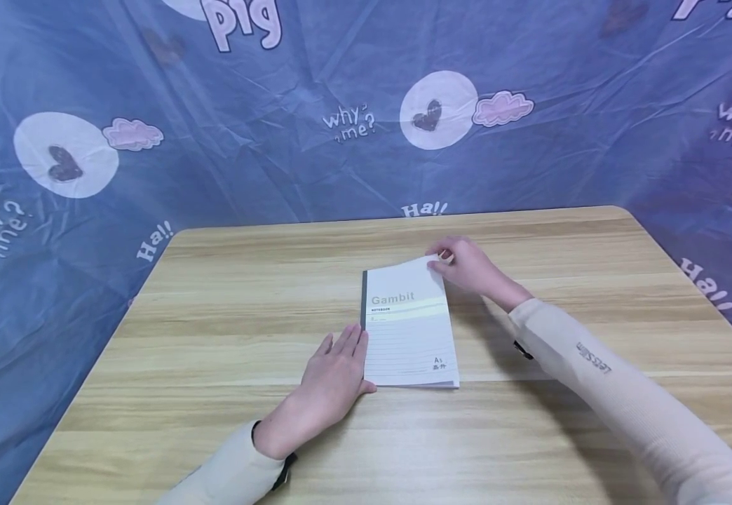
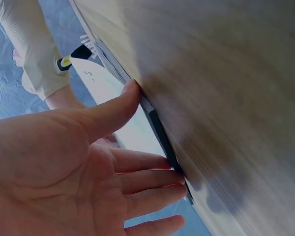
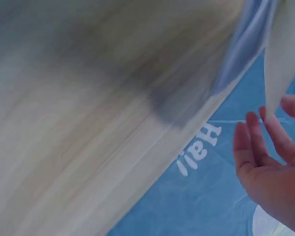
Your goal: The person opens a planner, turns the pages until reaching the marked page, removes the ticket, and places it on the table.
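A white notebook (image 1: 407, 344) printed "Gambit" lies on the wooden table, its dark spine (image 1: 364, 298) along the left side. My left hand (image 1: 334, 382) rests against that spine with fairly straight fingers, the thumb at the near left corner. The left wrist view shows those fingers lined along the dark binding strip (image 2: 161, 135). At the far right corner, my right hand (image 1: 467, 266) pinches the front cover (image 3: 281, 64) between thumb and fingers. That cover is raised a little, and in the right wrist view it stands apart from the pages (image 3: 238, 54) beneath.
The pale wooden tabletop (image 1: 227, 301) has rounded far corners and ends at a blue printed cloth (image 1: 265, 140) hanging behind it and down the sides. Both forearms wear light sleeves (image 1: 618, 379) with dark straps at the wrists.
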Tool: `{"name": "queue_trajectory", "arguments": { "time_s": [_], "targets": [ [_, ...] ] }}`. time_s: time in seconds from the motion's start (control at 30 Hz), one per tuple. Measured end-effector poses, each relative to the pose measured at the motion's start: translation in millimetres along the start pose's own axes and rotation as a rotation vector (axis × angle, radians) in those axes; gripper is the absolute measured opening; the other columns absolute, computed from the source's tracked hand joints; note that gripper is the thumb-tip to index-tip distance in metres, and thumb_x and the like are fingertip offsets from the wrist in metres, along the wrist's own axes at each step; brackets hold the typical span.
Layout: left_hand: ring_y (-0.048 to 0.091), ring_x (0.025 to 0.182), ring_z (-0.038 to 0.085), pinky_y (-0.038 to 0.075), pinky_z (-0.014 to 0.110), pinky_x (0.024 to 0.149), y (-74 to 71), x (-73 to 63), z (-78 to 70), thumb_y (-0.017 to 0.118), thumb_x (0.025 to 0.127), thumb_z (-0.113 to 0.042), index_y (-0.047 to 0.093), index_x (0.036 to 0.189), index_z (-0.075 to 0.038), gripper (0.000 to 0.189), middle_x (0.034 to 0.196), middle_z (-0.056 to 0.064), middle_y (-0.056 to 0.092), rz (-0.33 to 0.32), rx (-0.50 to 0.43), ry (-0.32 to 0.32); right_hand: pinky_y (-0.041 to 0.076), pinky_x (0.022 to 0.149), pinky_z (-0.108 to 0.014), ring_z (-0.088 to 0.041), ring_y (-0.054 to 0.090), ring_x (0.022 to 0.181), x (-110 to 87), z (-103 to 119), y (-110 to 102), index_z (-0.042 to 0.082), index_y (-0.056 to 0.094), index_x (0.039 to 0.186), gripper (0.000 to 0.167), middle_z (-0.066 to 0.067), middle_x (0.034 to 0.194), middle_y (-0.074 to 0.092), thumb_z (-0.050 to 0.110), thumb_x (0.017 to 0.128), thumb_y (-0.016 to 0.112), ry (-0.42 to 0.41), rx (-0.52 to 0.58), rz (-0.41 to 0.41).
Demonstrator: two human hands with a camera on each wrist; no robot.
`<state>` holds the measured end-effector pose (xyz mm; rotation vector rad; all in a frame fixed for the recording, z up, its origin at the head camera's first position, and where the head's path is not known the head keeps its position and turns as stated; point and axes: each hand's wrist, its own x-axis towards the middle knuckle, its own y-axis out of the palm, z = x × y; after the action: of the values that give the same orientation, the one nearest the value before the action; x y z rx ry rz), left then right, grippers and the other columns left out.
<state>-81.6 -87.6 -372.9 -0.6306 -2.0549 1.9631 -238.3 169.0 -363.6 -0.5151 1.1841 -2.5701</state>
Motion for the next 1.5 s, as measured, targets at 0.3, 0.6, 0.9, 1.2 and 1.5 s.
{"name": "queue_trajectory", "arguments": {
  "time_s": [0.3, 0.6, 0.9, 1.2, 1.5],
  "targets": [
    [0.032, 0.142, 0.032, 0.028, 0.051, 0.113, 1.1, -1.2, 2.6, 0.066, 0.091, -0.044, 0.039, 0.146, 0.007, 0.079, 0.152, 0.023, 0.037, -0.017, -0.058, 0.019, 0.057, 0.075, -0.031, -0.015, 0.064, 0.073, -7.2, 19.4, -7.3, -0.007, 0.046, 0.14, 0.046, -0.023, 0.103, 0.066, 0.012, 0.1, 0.055, 0.296, 0.532, 0.009],
    [0.032, 0.143, 0.029, 0.029, 0.051, 0.113, -10.3, -6.5, 2.0, 0.056, 0.095, -0.052, 0.03, 0.151, 0.003, 0.083, 0.155, 0.018, 0.033, -0.229, -0.187, 0.106, 0.052, 0.094, -0.037, -0.023, 0.066, 0.1, -36.3, 47.2, 5.4, -0.013, 0.033, 0.145, 0.053, -0.036, 0.129, 0.053, 0.025, 0.108, 0.033, 0.176, 0.812, 0.132],
    [0.029, 0.144, 0.02, 0.031, 0.043, 0.113, -37.4, -10.6, 0.7, 0.052, 0.101, -0.041, 0.015, 0.158, -0.009, 0.075, 0.162, 0.004, 0.021, -0.494, -0.304, 0.142, 0.048, 0.099, -0.044, -0.037, 0.06, 0.117, -39.6, 74.0, 25.2, -0.006, 0.039, 0.145, 0.051, -0.021, 0.134, 0.057, 0.028, 0.108, 0.035, 0.001, 0.808, 0.284],
    [0.026, 0.146, 0.024, 0.011, 0.045, 0.12, -44.9, -19.0, 22.0, 0.068, 0.087, -0.007, 0.058, 0.136, -0.007, 0.049, 0.15, 0.008, 0.045, -0.587, 0.02, 0.079, 0.047, 0.101, -0.04, -0.031, 0.056, 0.124, -42.7, 78.4, 39.9, -0.005, 0.047, 0.141, 0.044, -0.019, 0.138, 0.055, 0.018, 0.104, 0.05, -0.075, 0.498, 0.337],
    [0.046, 0.133, 0.033, 0.021, 0.059, 0.113, -22.8, -24.5, 40.5, 0.076, 0.086, -0.021, 0.063, 0.128, -0.004, 0.047, 0.14, 0.014, 0.055, -0.409, 0.175, 0.017, 0.025, 0.114, -0.05, -0.039, 0.027, 0.143, -74.2, 55.4, 28.0, -0.011, 0.037, 0.144, 0.068, -0.027, 0.153, 0.03, 0.025, 0.095, 0.066, -0.199, -0.117, 0.394]
  ]
}}
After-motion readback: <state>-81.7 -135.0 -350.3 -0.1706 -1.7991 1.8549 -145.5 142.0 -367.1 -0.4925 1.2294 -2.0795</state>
